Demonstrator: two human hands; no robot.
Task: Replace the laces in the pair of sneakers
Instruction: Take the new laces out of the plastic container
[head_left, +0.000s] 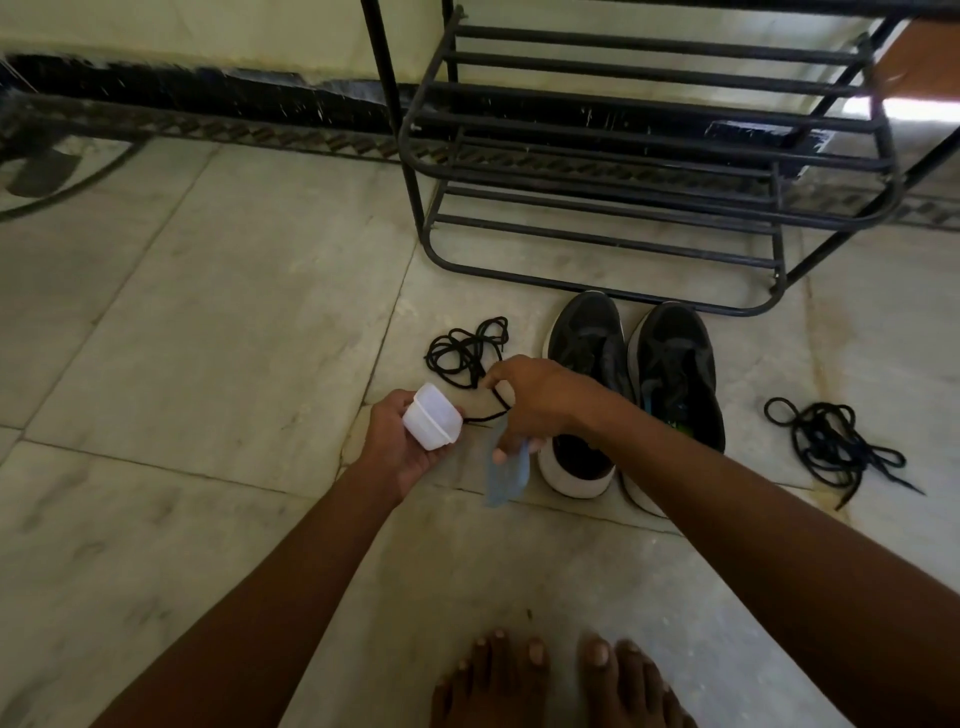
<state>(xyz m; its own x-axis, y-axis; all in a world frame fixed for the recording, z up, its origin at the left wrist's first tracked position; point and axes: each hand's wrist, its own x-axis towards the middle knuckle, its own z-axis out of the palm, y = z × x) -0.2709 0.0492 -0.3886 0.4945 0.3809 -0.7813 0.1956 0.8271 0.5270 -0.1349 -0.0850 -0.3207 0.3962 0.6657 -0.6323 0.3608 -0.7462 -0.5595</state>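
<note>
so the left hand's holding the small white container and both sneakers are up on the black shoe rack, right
Not quite. The left hand does hold the small white container, but the sneakers are not on the black shoe rack. The head view shows both standing side by side on the floor just in front of the rack, whose visible shelves hold nothing.

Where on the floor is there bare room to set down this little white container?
Bare floor lies left of the left lace pile. It is crowded from that pile past the sneakers to the right lace pile.
</note>
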